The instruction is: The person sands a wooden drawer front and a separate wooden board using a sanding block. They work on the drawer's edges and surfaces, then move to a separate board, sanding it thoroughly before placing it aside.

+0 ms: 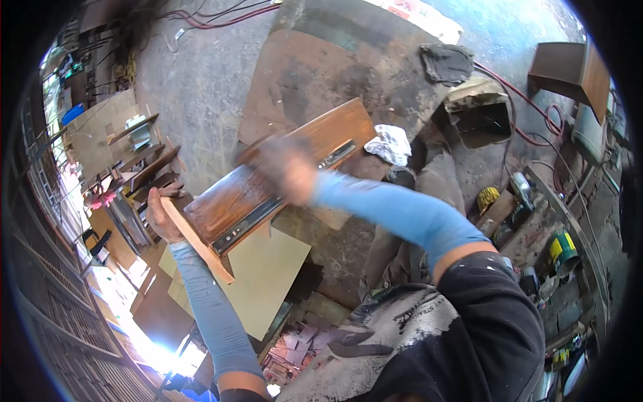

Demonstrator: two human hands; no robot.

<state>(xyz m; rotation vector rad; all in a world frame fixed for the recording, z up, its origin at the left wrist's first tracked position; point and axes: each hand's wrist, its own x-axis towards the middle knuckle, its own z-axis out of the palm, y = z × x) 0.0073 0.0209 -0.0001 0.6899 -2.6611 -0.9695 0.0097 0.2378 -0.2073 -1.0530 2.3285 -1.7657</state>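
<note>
L grip (161, 216) pinching glossy flat-sided brn wd drawer (224, 201), R grip (289, 171) blurred, can't tell

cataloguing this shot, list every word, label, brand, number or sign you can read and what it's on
Person's top: dark lettering on a pale patch; I won't copy it.
Green-and-yellow can: any lettering too small to read.
Red-and-white sheet, upper edge: marks too blurred.

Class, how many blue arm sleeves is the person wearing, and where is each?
2. One blue sleeve runs back from the left hand, which holds a wooden piece; the other blue sleeve runs back from the blurred right hand.
</note>
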